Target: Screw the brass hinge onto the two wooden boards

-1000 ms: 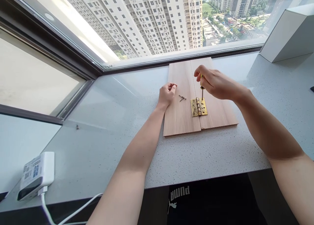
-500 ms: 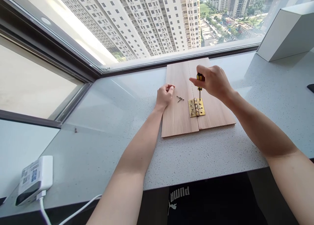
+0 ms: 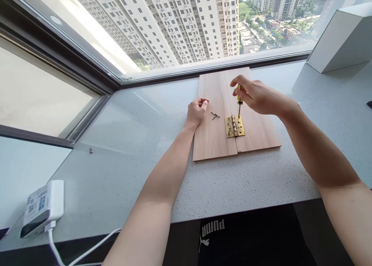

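My right hand [image 3: 252, 95] grips a yellow-and-black screwdriver [image 3: 240, 94] that stands nearly upright. Its tip meets the top hole area of the right leaf of a brass hinge [image 3: 238, 127]. The hinge lies across the seam between a left wooden board [image 3: 213, 142] and a right wooden board [image 3: 258, 136]. My left hand [image 3: 197, 110] rests closed at the left board's edge, fingers curled; whether they hold anything is hidden. Several loose screws [image 3: 215, 115] lie on the left board between that hand and the hinge.
The boards lie on a speckled white countertop [image 3: 139, 142] against the window frame [image 3: 162, 81]. A white box [image 3: 340, 45] stands at the back right. At the left are a single small screw [image 3: 91, 151] and a white device [image 3: 43, 206] with a white cable [image 3: 95, 247].
My right hand's fingers have shifted and loosened around the screwdriver handle, and the wrist has turned. The left hand stays on the board's edge. The view has shifted slightly.
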The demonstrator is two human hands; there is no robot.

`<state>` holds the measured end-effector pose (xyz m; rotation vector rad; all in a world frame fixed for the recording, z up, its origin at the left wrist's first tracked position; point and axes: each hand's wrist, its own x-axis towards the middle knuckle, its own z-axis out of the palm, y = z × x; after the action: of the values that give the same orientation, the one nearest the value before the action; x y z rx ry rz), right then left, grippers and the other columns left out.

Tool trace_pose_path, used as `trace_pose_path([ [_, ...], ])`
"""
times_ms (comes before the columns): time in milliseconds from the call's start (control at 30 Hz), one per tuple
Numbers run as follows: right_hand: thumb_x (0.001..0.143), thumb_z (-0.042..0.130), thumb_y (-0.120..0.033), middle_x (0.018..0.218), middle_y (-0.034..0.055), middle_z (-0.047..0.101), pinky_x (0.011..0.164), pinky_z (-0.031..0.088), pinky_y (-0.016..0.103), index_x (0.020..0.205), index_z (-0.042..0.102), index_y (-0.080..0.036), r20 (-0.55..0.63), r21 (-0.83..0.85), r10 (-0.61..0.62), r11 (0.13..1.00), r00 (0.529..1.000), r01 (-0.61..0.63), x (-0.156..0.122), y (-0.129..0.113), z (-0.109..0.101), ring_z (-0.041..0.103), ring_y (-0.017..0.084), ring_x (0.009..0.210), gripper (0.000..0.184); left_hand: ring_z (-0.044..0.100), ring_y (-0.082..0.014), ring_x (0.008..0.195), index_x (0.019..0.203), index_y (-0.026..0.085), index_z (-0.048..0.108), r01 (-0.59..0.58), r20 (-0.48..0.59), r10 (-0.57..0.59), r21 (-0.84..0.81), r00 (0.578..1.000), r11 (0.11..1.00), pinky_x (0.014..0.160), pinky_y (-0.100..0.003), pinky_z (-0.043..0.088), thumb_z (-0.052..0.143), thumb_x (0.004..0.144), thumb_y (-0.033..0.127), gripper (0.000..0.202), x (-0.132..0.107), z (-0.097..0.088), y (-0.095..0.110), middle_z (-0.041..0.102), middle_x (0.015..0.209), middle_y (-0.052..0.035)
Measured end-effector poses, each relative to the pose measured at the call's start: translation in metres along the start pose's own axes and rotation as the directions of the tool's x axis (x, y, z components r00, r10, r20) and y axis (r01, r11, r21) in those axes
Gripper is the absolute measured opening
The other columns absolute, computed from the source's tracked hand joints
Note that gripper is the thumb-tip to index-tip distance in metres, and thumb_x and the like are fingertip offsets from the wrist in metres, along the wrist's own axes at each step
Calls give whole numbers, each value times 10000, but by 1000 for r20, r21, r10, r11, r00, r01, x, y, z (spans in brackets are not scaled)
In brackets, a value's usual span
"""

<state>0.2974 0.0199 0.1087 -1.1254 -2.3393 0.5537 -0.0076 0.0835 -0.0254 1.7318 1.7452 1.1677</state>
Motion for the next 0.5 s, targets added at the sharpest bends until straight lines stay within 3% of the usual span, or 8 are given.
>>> trace_pose_path([
  [100, 1208, 596, -278, 1093, 100, 830, 830, 520, 414, 1507, 683, -217, -32, -29, -8, 1000, 999, 7, 1, 3, -5, 712, 271, 955, 317, 564, -195, 679, 1049, 210, 819, 3, 12, -3, 1, 1000, 1000, 695, -343, 474, 647, 1097, 296, 198, 0, 0, 2, 741, 867, -50],
  [233, 1180, 753, -398, 897, 60, 759, 749, 463, 397, 1160, 745, -219, -114, -146, -13, 989, 993, -3, 4, -4, -1, 587, 219, 764, 180, 611, -205, 733, 1055, 203, 822, -3, 14, 3, -4, 1000, 1000, 721, -340, 500, 636, 1096, 287, 208, -1, -1, 4, 781, 919, -64],
  [367, 1176, 760, -496, 744, 29, 614, 717, 363, 403, 968, 686, -240, -221, -309, 61, 942, 973, -129, 8, -15, 10, 416, 200, 688, 338, 626, -213, 773, 1056, 206, 822, -4, 12, 4, -2, 1000, 1000, 723, -333, 499, 641, 1091, 295, 205, -1, -2, 5, 795, 947, -67],
  [500, 1189, 686, -504, 751, 47, 597, 720, 349, 408, 955, 667, -249, -279, -357, 110, 911, 954, -209, 11, -17, 19, 411, 218, 696, 347, 596, -209, 741, 1047, 214, 816, 13, 21, -14, 9, 1000, 1000, 714, -339, 487, 655, 1086, 306, 189, -1, -4, 4, 758, 912, -58],
])
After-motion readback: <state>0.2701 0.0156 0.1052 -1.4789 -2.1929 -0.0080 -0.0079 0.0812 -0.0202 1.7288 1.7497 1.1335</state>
